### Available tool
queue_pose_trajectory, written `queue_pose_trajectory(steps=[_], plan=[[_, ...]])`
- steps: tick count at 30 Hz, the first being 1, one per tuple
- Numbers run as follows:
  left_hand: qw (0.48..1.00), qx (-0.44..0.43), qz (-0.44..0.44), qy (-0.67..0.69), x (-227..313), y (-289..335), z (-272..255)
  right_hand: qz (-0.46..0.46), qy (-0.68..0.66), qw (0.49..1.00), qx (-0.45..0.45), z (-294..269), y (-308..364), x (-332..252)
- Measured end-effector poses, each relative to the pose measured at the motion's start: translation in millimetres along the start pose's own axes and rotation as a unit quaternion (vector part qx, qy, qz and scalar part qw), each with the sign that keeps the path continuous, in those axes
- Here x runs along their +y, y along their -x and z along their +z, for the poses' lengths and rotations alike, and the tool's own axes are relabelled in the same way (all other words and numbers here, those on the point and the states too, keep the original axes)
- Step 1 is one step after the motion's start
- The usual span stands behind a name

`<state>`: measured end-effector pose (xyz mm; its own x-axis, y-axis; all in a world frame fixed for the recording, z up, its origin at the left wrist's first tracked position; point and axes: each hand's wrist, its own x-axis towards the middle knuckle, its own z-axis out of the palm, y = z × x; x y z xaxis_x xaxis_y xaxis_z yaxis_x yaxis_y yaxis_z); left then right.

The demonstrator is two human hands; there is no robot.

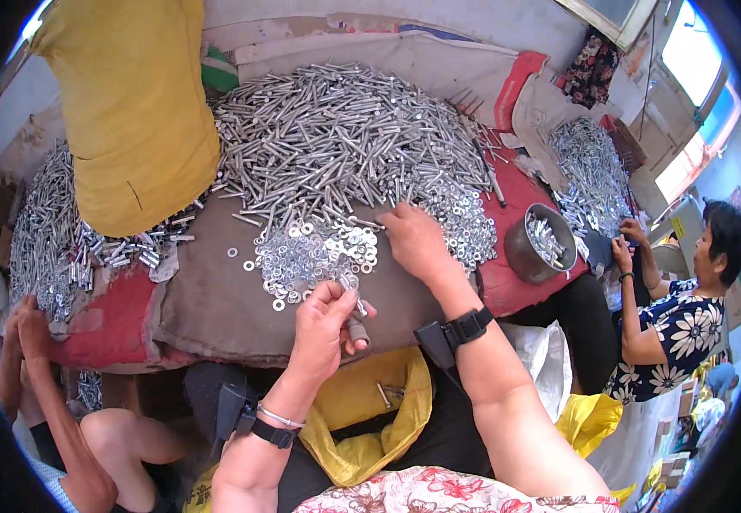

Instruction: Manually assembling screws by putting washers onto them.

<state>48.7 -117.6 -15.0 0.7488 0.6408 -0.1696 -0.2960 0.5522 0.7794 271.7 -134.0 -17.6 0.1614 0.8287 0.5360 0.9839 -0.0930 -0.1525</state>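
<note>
My left hand (pixel 323 323) is closed on a small silver bolt (pixel 361 306), pinched between thumb and fingers just in front of the washer heap. One finger of this hand has a grey-brown wrap on it. My right hand (pixel 415 242) reaches to the near edge of a big pile of silver bolts (pixel 345 141). Its fingers are bent together there, and whatever they grip is too hidden to name. Loose flat washers (pixel 298 261) lie spread between and beyond my hands. More washers (pixel 464 227) are heaped to the right of my right hand.
A yellow sack (pixel 131 111) stands at the left on the padded table (pixel 217 312). A metal pot (pixel 540 248) with bolts sits at the right. Below hangs an open yellow bag (pixel 362 436) with a few bolts inside. Co-workers handle metal parts at both sides.
</note>
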Motion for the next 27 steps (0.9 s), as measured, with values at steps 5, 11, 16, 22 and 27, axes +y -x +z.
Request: queue_pose_trajectory(steps=[5, 11, 16, 22, 27], plan=[[1.0, -0.01, -0.005, -0.008, -2, 2, -5, 0.023, 0.034, 0.998, -0.046, -6, -1, -6], [0.993, 0.018, 0.006, -0.112, 0, 4, 5, 0.014, -0.256, 0.966, 0.044, -38, 23, -43], [0.984, 0.043, 0.022, -0.172, 1, 4, 3, -0.008, -0.331, 0.943, 0.018, -46, 41, -73], [0.988, 0.065, 0.03, -0.136, 0, 5, 1, -0.076, -0.264, 0.961, 0.027, -43, 43, -72], [0.988, 0.086, 0.03, -0.123, 3, 7, 1, -0.028, -0.253, 0.966, 0.046, -28, 31, -64]])
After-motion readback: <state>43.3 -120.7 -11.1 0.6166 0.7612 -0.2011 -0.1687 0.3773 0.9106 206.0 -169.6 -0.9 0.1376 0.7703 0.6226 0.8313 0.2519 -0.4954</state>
